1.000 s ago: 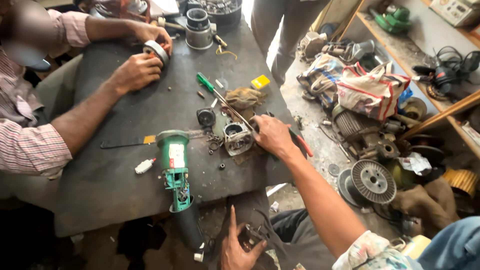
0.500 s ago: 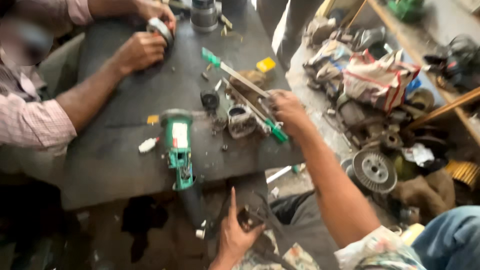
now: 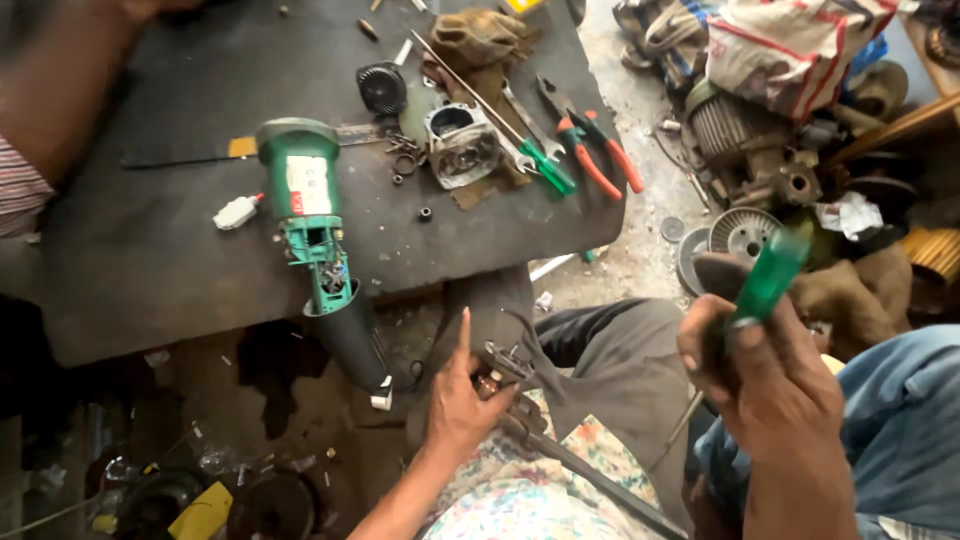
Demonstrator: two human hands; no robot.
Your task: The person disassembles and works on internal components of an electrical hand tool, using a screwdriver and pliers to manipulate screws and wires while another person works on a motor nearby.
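My right hand (image 3: pixel 775 395) is raised at the lower right, closed around a green-handled screwdriver (image 3: pixel 768 278) that points up. Over my lap, my left hand (image 3: pixel 462 400) holds a small metal part (image 3: pixel 505 365), with the index finger stretched out. Both hands are off the dark table (image 3: pixel 150 260). On the table lie a stripped green angle grinder body (image 3: pixel 305 200), a grey metal gear housing (image 3: pixel 460 148), a black round fan (image 3: pixel 382 88), red-handled pliers (image 3: pixel 605 160) and another green-handled tool (image 3: pixel 545 165).
A co-worker's arm (image 3: pixel 45 110) reaches over the table's far left. Small washers and nuts (image 3: pixel 405 160) and a white piece (image 3: pixel 237 212) lie near the grinder. On the floor to the right are motor parts, a finned disc (image 3: pixel 745 232) and a red-and-white bag (image 3: pixel 790 45).
My right hand has left the gear housing on the table and drawn back toward me, holding a green-handled screwdriver. The view has tipped down toward my lap.
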